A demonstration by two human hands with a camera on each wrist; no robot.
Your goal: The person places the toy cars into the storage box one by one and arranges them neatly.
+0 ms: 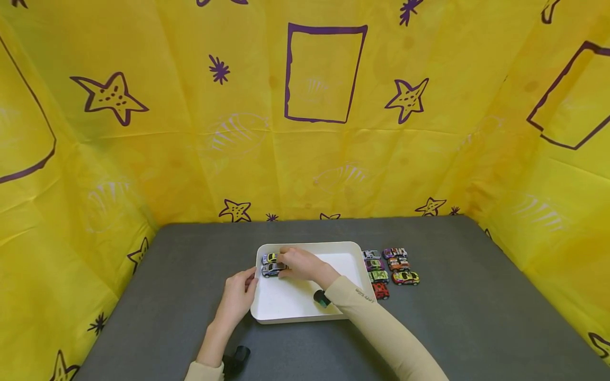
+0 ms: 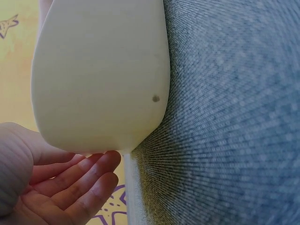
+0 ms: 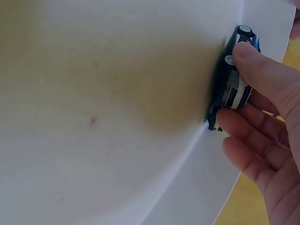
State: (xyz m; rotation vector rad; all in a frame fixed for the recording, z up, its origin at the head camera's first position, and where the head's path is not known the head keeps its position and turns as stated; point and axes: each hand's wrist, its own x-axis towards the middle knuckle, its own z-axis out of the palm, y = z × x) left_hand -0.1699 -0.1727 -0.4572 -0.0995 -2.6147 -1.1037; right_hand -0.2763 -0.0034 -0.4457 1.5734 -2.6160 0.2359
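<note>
In the head view, my right hand (image 1: 307,263) reaches into a white tray (image 1: 295,304) and pinches a small silver-grey toy car (image 1: 271,271) near the left wall. The right wrist view shows the thumb on the side of the toy car (image 3: 233,96) by its wheels, with fingertips against its other end. Just behind it in the tray lies a yellow toy car (image 1: 269,258), partly hidden by the hand. My left hand (image 1: 237,295) touches the tray's outer left side. In the left wrist view, its fingers (image 2: 96,194) are loosely bent beside the tray wall (image 2: 103,79).
Right of the tray, several toy cars stand in two columns, among them a red one (image 1: 380,290), a green one (image 1: 378,277) and a yellow-and-red one (image 1: 405,278). All rest on a dark grey table (image 1: 476,317). A yellow patterned cloth (image 1: 305,169) surrounds its back and sides.
</note>
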